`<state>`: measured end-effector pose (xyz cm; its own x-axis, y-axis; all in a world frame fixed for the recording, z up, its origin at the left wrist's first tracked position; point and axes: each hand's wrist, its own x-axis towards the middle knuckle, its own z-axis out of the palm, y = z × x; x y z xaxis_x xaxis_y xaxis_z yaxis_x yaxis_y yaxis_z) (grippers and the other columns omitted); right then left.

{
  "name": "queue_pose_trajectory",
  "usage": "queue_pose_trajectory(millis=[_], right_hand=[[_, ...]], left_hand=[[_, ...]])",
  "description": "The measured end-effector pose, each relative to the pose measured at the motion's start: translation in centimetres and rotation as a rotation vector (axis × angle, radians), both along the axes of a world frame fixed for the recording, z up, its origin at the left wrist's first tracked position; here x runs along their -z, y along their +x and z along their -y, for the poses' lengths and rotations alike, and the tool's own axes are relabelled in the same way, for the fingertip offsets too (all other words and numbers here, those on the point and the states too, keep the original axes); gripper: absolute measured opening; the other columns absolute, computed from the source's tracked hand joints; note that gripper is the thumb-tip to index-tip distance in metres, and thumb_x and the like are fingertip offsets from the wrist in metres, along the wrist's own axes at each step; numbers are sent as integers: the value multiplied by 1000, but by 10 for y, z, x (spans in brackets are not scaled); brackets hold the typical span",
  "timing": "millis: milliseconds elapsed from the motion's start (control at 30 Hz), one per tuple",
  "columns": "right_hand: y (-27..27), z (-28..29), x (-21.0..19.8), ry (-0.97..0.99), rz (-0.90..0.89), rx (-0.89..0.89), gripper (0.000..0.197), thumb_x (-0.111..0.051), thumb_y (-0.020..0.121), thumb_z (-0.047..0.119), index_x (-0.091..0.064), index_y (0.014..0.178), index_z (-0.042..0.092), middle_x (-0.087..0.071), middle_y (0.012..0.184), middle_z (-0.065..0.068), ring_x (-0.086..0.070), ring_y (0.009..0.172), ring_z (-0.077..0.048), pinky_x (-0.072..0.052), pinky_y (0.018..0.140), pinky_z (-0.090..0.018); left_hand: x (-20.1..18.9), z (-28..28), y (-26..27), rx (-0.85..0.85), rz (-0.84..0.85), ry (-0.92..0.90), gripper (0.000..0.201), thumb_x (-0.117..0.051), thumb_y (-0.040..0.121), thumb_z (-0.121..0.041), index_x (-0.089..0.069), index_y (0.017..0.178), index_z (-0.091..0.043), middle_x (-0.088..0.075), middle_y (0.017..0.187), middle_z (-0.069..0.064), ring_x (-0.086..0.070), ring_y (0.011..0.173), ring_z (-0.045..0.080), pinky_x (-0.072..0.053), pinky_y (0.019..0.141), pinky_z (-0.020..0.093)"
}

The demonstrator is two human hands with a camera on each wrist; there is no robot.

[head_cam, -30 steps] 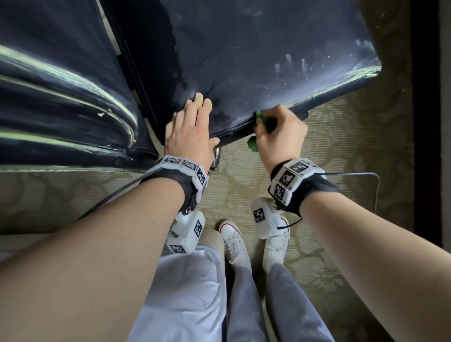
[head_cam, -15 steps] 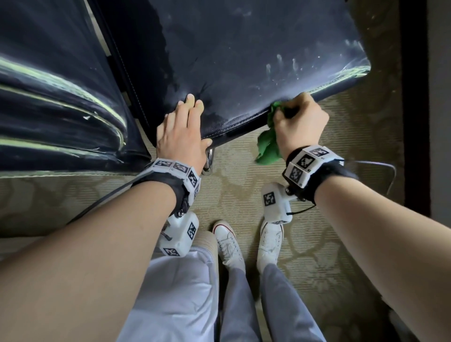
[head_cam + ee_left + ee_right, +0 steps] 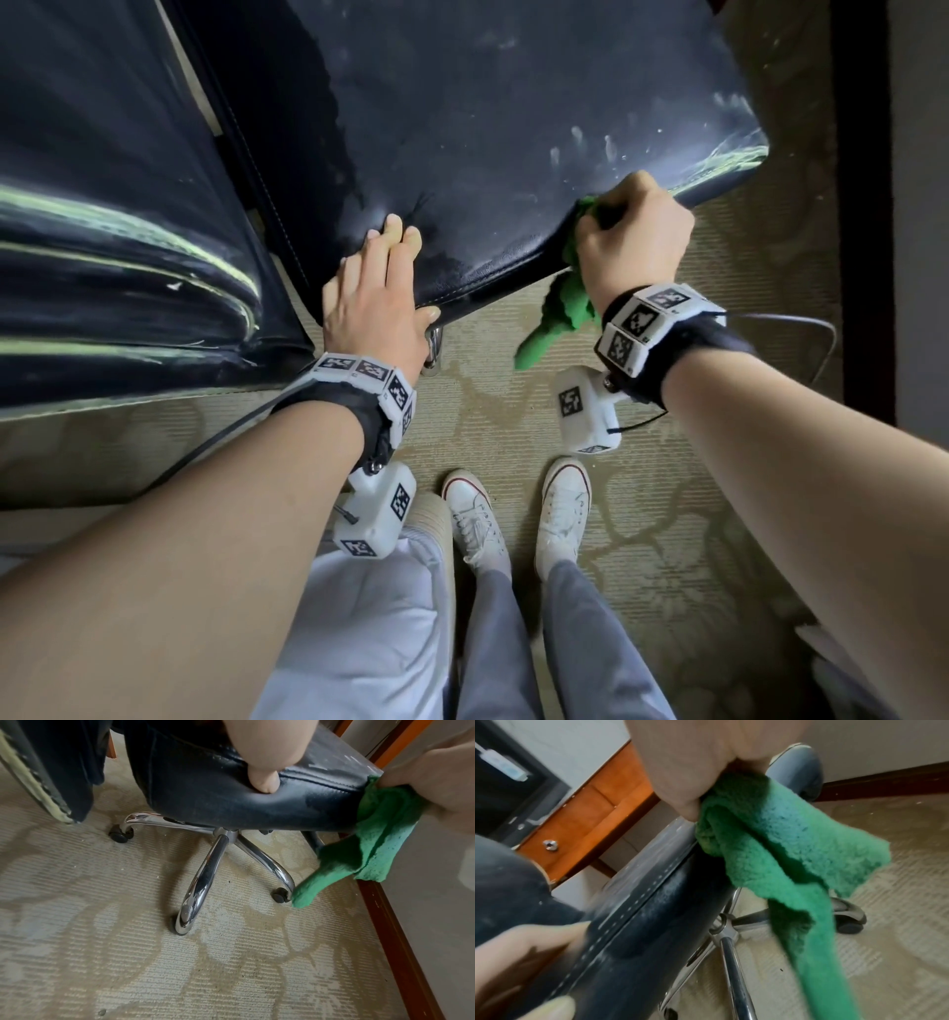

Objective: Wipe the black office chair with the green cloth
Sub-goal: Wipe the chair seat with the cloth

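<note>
The black office chair's seat (image 3: 488,128) fills the top of the head view, dusty with pale smears near its right corner. My left hand (image 3: 377,293) lies on the seat's near left corner with straight fingers on top and the thumb (image 3: 263,780) pressed against the front edge. My right hand (image 3: 629,241) grips the green cloth (image 3: 562,313) against the seat's front edge, right of the middle. Most of the cloth (image 3: 790,866) hangs loose below the fist, down past the seat edge (image 3: 639,902). The chair's backrest (image 3: 113,246) is at the left.
Under the seat a chrome star base (image 3: 205,874) with black castors stands on patterned beige carpet (image 3: 128,953). A dark wooden skirting (image 3: 401,943) and wall run close on the right. A wooden desk (image 3: 590,801) is behind the chair. My white shoes (image 3: 513,514) stand near the seat.
My right hand has slid the cloth rightward along the seat's front edge, and more cloth now hangs below it. The left hand has kept its place on the seat corner.
</note>
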<state>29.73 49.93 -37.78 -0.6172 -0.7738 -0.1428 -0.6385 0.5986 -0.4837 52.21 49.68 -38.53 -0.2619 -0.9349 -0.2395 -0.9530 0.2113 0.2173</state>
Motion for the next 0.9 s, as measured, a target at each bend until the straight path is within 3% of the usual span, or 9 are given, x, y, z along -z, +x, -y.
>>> queue_pose_trajectory(millis=[100, 267, 367, 433, 533, 600, 733, 833, 900], right_hand=[[22, -4, 0, -23, 31, -83, 14, -60, 85, 25, -64, 92, 14, -70, 97, -8, -63, 93, -34, -45, 77, -35], [110, -19, 1, -96, 152, -559, 13, -59, 77, 13, -62, 87, 6, -64, 87, -14, -62, 71, -38, -49, 61, -40], [113, -19, 0, -61, 116, -599, 12, -59, 81, 13, -59, 91, 6, -62, 91, -12, -61, 69, -38, -48, 59, -39], [86, -18, 1, -45, 73, -525, 12, -59, 84, 17, -58, 92, 8, -63, 94, -11, -62, 76, -37, -50, 65, -42], [29, -16, 0, -41, 16, -228, 17, -59, 85, 24, -60, 95, 10, -68, 96, -11, -62, 90, -37, -46, 76, -38], [-4, -18, -3, -57, 3, -51, 18, -57, 87, 24, -59, 99, 10, -70, 94, -11, -63, 92, -36, -42, 78, -35], [-40, -27, -2, -87, 71, 129, 25, -52, 95, 21, -53, 113, 3, -69, 103, -14, -63, 96, -35, -38, 81, -31], [-52, -33, -1, -74, 165, 261, 22, -55, 94, 23, -59, 107, 6, -68, 102, -9, -61, 101, -30, -37, 84, -26], [-56, -32, 3, -62, 247, 340, 17, -61, 89, 26, -65, 97, 13, -67, 95, -2, -63, 99, -25, -42, 88, -26]], left_hand=[[-1, 0, -2, -6, 1, 3, 75, -72, 88, -23, -33, 152, -23, -24, 162, -5, -27, 146, 22, -25, 116, 43], [3, 2, 0, 3, 23, -42, 67, -62, 91, -13, -34, 151, -25, -28, 160, -4, -37, 137, 25, -32, 107, 41], [5, 2, 2, 14, 29, -45, 69, -64, 89, -14, -33, 150, -24, -28, 160, -3, -37, 138, 25, -33, 107, 42], [5, 2, 2, 19, 14, -32, 75, -73, 85, -18, -35, 150, -23, -29, 160, -3, -35, 140, 25, -33, 109, 44], [3, 1, 1, 21, 9, -29, 77, -75, 85, -23, -35, 150, -22, -29, 160, -4, -33, 142, 24, -31, 111, 44], [2, -1, -1, 18, 12, -36, 78, -75, 85, -23, -33, 150, -21, -27, 161, -4, -31, 143, 24, -30, 112, 44], [-3, -6, -8, 0, 21, -61, 79, -73, 82, -21, -33, 150, -15, -24, 161, 2, -25, 146, 26, -25, 116, 46], [-7, -5, -18, 9, 13, -104, 80, -72, 75, -19, -37, 146, -11, -26, 158, 6, -27, 145, 29, -24, 117, 50], [-10, 1, -32, 107, -6, -98, 83, -72, 75, -21, -33, 148, -14, -22, 160, 5, -25, 147, 27, -20, 119, 52]])
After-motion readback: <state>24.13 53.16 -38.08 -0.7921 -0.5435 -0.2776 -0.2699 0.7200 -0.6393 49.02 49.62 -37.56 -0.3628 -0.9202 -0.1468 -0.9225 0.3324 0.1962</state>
